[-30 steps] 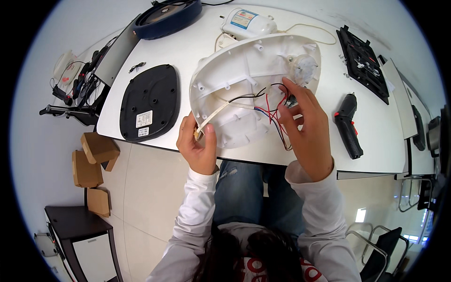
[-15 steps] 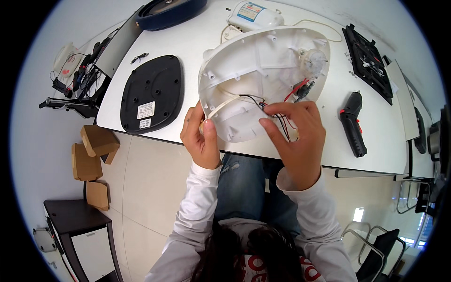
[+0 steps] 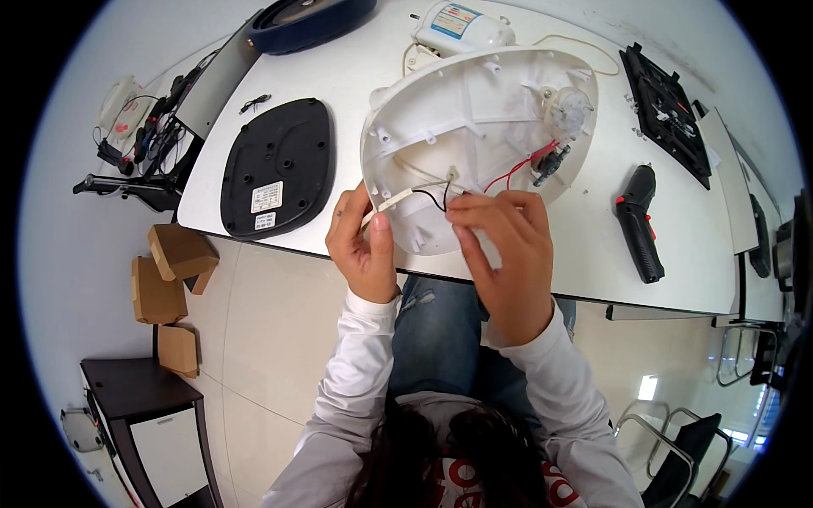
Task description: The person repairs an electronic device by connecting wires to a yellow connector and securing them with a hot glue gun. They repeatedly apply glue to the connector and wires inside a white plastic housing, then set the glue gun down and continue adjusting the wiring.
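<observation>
The white plastic shell [image 3: 430,97] lies hollow side up at the table's near edge; call it the hub of a clock, twelve being the table's far side. Near seven, the left hand [image 3: 362,250] curls round the rim, thumb by the white cable [image 3: 395,201]; whether it grips cable, rim or both, I cannot tell. Toward six, the right hand [image 3: 508,254] pinches the black wire [image 3: 430,197] between thumb and forefinger. Red wires [image 3: 518,162] run to a dark fitting [image 3: 550,163] near half past three. Farther out lie a black plate [image 3: 279,169] at nine and a cordless screwdriver [image 3: 637,224] at four.

A hard tug could work the black wire loose — it looks thin — and a sideways sweep might snag the red ones. The shell could also tip off the edge (it seems to overhang) if the left hand slackened.

Right-hand fingers hide the wire's end; the frame crops the blue round object [image 3: 313,27] at ten.
</observation>
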A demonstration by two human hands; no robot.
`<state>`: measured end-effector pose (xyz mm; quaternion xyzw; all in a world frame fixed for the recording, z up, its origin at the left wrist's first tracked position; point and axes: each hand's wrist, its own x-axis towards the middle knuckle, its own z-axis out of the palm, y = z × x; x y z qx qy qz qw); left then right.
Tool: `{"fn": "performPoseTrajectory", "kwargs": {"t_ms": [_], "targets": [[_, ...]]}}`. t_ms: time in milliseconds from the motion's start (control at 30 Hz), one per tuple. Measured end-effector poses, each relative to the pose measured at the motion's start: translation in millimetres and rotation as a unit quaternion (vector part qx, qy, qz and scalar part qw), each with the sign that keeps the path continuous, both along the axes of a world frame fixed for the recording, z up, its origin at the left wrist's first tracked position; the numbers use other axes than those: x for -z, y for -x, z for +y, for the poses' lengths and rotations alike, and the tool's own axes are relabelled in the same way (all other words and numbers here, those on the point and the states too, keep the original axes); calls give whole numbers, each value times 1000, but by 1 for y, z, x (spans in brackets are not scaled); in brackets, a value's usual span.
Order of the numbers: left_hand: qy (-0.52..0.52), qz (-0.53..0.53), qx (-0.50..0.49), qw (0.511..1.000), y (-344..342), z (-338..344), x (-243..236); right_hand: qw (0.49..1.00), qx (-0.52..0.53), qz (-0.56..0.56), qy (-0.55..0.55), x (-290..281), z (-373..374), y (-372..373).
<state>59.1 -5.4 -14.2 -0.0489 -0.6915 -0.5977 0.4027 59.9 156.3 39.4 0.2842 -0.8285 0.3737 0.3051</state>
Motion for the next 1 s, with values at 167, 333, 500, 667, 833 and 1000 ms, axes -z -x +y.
{"fn": "performPoseTrajectory", "kwargs": {"t_ms": [167,333,500,667,833,1000], "targets": [[-6,-41,7,999,-3,-2,2,999,44,8,13,0,1,12],[-84,-35,41,995,-6,2,-2,995,97,32,-2,-6,-1,21],[-167,20,104,980,-6,4,-14,991,128,35,-2,-6,-5,24],[-113,1,-7,994,-19,3,-3,994,108,29,-11,0,0,25],[-123,-23,56,991,-24,-4,-12,993,107,36,-33,7,-3,20],[-87,-36,15,995,-25,-1,-21,987,132,79,-47,2,-9,11]]}}
